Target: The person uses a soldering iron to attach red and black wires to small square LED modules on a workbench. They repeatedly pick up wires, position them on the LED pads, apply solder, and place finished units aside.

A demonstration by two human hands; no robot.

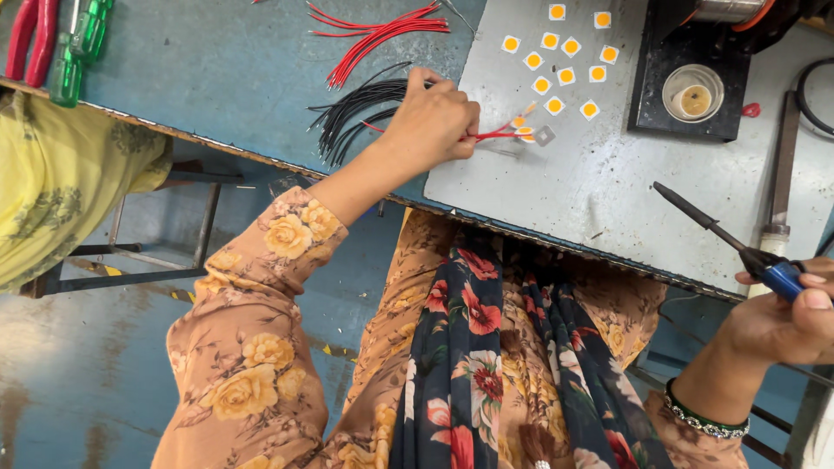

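My left hand [432, 124] pinches a thin red wire [497, 134] and holds its end against a small square chip [524, 132] on the grey metal plate [608, 191]. Just right of it lies a bare grey square piece [545, 135]. My right hand [786, 326] grips the blue handle of a soldering iron [725, 236], its dark tip raised above the plate's near edge and pointing up-left, well away from the chip. Several white-and-orange square chips [565, 61] are scattered on the plate beyond my left hand.
Bundles of red wires [373, 35] and black wires [356, 108] lie on the blue table [217, 78]. A black stand with a round tin [692, 91] sits at the back right. Red pliers [30, 39] and green screwdrivers [78, 43] lie far left, near another person's yellow sleeve [61, 182].
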